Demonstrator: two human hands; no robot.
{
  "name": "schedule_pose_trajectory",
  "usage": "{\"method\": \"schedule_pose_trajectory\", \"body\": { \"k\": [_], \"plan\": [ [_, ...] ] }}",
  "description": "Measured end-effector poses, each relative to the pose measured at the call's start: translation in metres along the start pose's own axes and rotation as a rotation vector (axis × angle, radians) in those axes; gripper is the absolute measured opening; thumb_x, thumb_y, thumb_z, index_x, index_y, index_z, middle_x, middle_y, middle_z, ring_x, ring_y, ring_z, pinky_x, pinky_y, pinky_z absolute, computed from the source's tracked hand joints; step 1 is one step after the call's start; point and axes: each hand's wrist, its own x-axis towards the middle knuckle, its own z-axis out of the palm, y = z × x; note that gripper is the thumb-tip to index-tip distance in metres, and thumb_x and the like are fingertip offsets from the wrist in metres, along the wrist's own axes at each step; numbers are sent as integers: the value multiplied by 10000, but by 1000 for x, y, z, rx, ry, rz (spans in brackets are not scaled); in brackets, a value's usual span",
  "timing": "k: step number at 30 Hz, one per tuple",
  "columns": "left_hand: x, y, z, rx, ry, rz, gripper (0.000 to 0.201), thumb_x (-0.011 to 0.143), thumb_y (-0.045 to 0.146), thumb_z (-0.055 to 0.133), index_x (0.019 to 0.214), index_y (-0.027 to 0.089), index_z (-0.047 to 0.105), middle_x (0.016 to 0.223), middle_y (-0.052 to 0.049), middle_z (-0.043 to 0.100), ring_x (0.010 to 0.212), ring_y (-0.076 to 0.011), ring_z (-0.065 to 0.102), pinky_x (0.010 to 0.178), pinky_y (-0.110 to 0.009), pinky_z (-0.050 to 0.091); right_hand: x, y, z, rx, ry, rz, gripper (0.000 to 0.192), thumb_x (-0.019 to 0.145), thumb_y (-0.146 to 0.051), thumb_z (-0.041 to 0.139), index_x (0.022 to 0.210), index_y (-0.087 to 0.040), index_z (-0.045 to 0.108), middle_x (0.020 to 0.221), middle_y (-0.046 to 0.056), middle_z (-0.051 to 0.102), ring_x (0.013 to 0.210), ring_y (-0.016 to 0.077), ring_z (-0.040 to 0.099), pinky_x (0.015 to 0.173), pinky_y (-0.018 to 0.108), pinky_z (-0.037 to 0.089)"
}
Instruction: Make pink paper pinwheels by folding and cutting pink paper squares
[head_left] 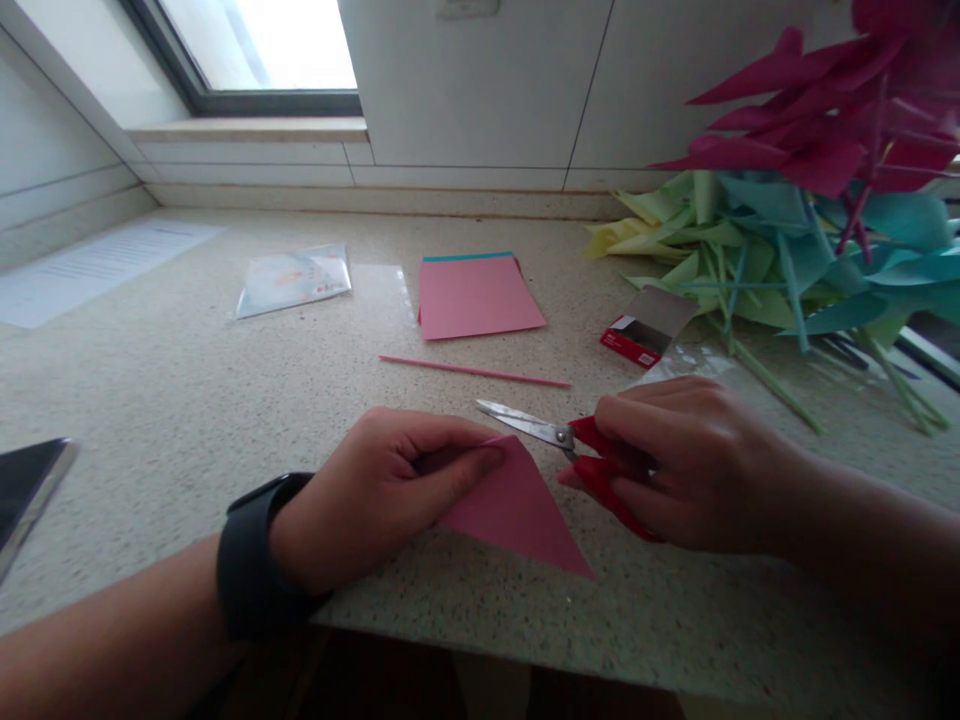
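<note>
Folded pink paper triangle (525,510) lies flat on the speckled countertop (225,400), near its front edge, between the two hands. Salmon-pink, matte, crisp straight edges; long point aimed toward lower right, upper corner tucked under the left fingers.

Left hand (390,490), black smartwatch (255,560) on the wrist, is curled down on the triangle's left part, fingertips pressing the paper to the counter.

Right hand (690,465) is closed around the red handles of a pair of scissors (570,445); silver blades look shut, pointing left, tip just above the triangle's top corner. Whether blade touches paper: cannot tell.

Behind, a pink straw (472,371) lies across the counter. Further back, a stack of paper sheets (476,295), pink on top, a teal edge showing at the rear. Clear plastic packet (292,280) to its left. Small red box (637,340) to the right, beside a heap of paper pinwheels (787,200) in magenta, teal, green and yellow
</note>
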Motion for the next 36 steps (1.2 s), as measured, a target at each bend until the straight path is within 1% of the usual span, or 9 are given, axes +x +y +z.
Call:
{"method": "schedule_pose_trajectory", "body": {
  "k": [5, 11, 14, 17, 22, 26, 28, 31, 36],
  "plan": [
    [0, 2, 0, 17, 7, -12, 184, 933, 285, 638, 1008, 223, 794, 930, -11, 804, 780, -156, 709, 680, -222, 558, 3, 0, -3, 57, 18, 102, 312, 896, -365, 594, 664, -220, 444, 548, -31, 467, 476, 115, 403, 511, 274, 245],
    [-1, 2, 0, 3, 3, -52, 194, 924, 308, 638, 984, 203, 789, 838, -16, 773, 688, -135, 643, 586, -201, 504, 5, 8, 2, -98, -23, 320, 355, 903, -517, 550, 721, -215, 515, 576, 0, 523, 481, 143, 423, 514, 291, 229],
    [-1, 3, 0, -23, -9, -93, 220, 929, 345, 631, 984, 197, 783, 836, -23, 753, 684, -134, 615, 571, -204, 481, 7, 12, 5, -161, -70, 422, 333, 894, -515, 549, 741, -219, 532, 587, 6, 532, 481, 149, 415, 503, 291, 220],
    [-1, 3, 0, -51, -21, -124, 252, 940, 366, 614, 1006, 185, 777, 820, -26, 735, 667, -130, 589, 551, -206, 457, 8, 17, 5, -166, -62, 510, 253, 871, -450, 573, 775, -217, 545, 614, 15, 563, 502, 158, 447, 499, 284, 250],
    [-1, 3, 1, -82, -16, -118, 271, 942, 366, 607, 1032, 162, 761, 826, -35, 726, 663, -130, 583, 550, -211, 453, 7, 25, 9, -154, 26, 475, 188, 835, -362, 617, 887, -181, 607, 774, 78, 663, 654, 205, 580, 571, 299, 375],
    [-1, 1, 1, -107, -18, -124, 269, 946, 373, 605, 1023, 160, 750, 830, -32, 710, 671, -126, 572, 562, -208, 447, 6, 30, 11, -110, 74, 468, 351, 891, -422, 614, 1096, -138, 633, 1003, 147, 709, 844, 267, 657, 707, 360, 470],
    [-1, 0, 1, -125, -23, -123, 264, 953, 371, 600, 1033, 163, 742, 822, -22, 695, 667, -116, 555, 564, -200, 433, 6, 32, 10, -99, 54, 480, 357, 917, -413, 602, 1141, -137, 636, 1023, 143, 712, 846, 264, 666, 719, 365, 481],
    [-1, -2, 1, -156, -25, -127, 257, 958, 355, 593, 1045, 157, 732, 808, -16, 681, 653, -109, 544, 549, -193, 416, 6, 38, 8, -121, 15, 477, 281, 943, -337, 575, 1129, -145, 659, 1012, 133, 720, 863, 265, 675, 733, 369, 491],
    [0, -2, 3, -224, -19, -148, 295, 952, 346, 603, 1153, 153, 701, 930, -55, 730, 727, -132, 616, 600, -211, 475, 3, 51, 6, -155, 7, 397, 223, 964, -241, 544, 1085, -155, 710, 1003, 133, 741, 956, 284, 682, 826, 413, 504]
  ]
}}
